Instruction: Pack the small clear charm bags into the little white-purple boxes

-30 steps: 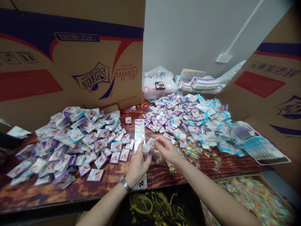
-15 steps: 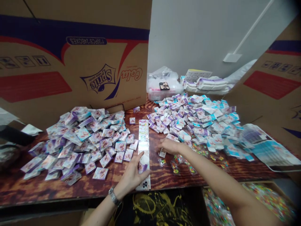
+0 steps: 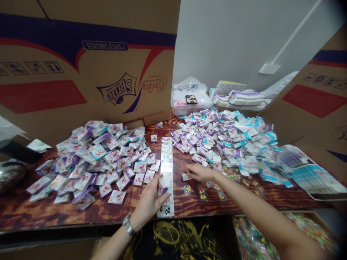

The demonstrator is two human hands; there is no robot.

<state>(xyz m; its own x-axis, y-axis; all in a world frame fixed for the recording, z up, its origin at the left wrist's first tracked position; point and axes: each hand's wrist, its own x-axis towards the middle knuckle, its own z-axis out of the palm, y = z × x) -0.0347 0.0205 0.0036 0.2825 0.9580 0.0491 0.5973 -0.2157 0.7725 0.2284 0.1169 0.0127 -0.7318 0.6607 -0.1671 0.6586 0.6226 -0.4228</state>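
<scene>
My left hand, with a metal watch on the wrist, is curled around a small purple-and-white box over the sticker strip. Its fingers hide most of that box. To the right, my right hand has its fingertips pinched at a small white piece on the table; I cannot make out what it is. Just in front of that hand lie clear candy packets with colourful contents. A heap of closed small boxes spreads left of the strip.
At the back right is a heap of purple and blue boxes, beside a fanned stack of flat cartons. Large cardboard boxes stand behind on both sides. A phone rests on a plastic-wrapped bundle. Below the edge, a carton holds candy packets.
The view has shifted slightly. My left hand has closed in a little around the small box, and my right hand has its fingertips lower at the white piece.
</scene>
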